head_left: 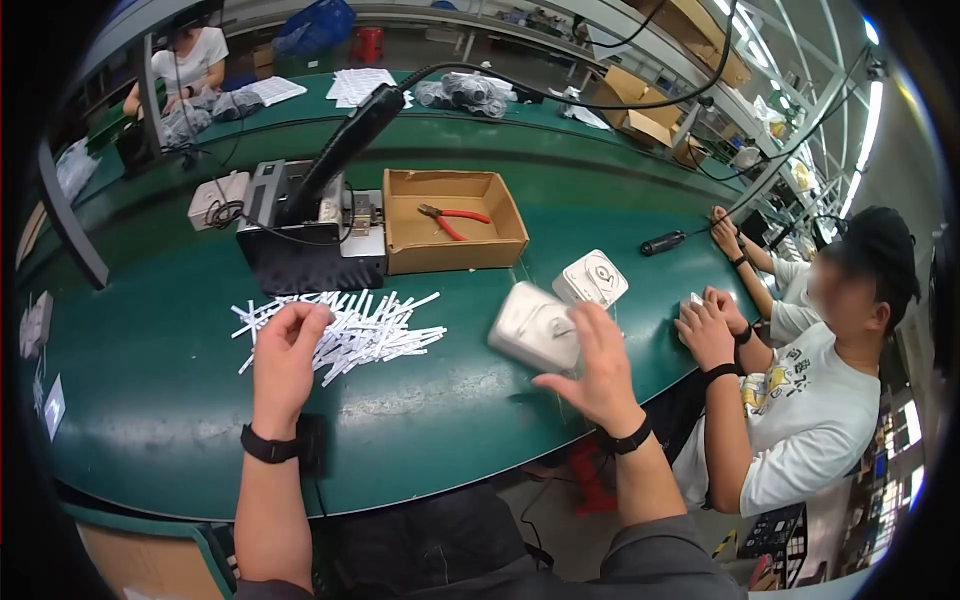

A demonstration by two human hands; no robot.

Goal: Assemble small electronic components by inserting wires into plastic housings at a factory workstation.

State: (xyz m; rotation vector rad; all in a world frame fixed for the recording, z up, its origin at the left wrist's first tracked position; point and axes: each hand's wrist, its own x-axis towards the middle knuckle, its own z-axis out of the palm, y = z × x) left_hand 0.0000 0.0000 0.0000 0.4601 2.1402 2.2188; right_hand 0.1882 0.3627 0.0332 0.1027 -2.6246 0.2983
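My left hand (286, 352) is raised at the near left edge of a pile of white paper strips (375, 338). Its thumb and forefinger are pinched together; whatever lies between them is too small to make out. My right hand (600, 372), fingers spread, is beside a white box-shaped device (530, 325) with rounded corners. That device looks blurred and tilted, and whether the fingertips touch it is unclear. Just behind it, a second white device (592, 272) of similar shape lies with a round marking on its face.
A black metal bench machine (310, 262) stands behind the strips, under a black corded tool (350, 140). Red-handled cutters (455, 218) lie in an open cardboard box (400, 245). A black-handled tool (662, 243) lies far right. Co-workers sit to the right, one hand (708, 335) nearby.
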